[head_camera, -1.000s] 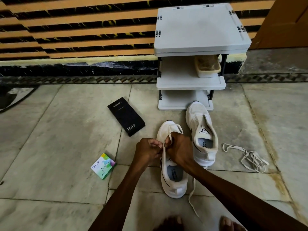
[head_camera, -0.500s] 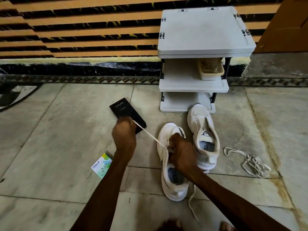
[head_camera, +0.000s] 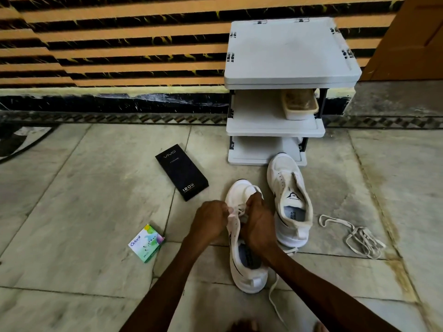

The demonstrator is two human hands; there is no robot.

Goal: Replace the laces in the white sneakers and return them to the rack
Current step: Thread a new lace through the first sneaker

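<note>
Two white sneakers lie on the stone floor before a white three-tier rack [head_camera: 273, 128]. The near sneaker [head_camera: 249, 276] is under both hands. My left hand [head_camera: 211, 218] pinches the white lace at the sneaker's left eyelets. My right hand [head_camera: 260, 226] grips the sneaker's tongue and upper from the right. A loose lace end [head_camera: 275, 300] trails off by the heel. The second sneaker [head_camera: 291, 200] stands unlaced just to the right, toe toward the rack. A loose pile of off-white laces [head_camera: 357, 236] lies further right.
A black phone box [head_camera: 182, 172] lies on the floor left of the sneakers. A small green and white carton [head_camera: 146, 243] sits nearer, to the left. A beige tray [head_camera: 300, 104] rests on the rack's middle shelf. My toes show at the bottom edge.
My left hand, which had pulled the lace out up and to the left, has come back to the sneaker's eyelets. My right hand stays on the sneaker.
</note>
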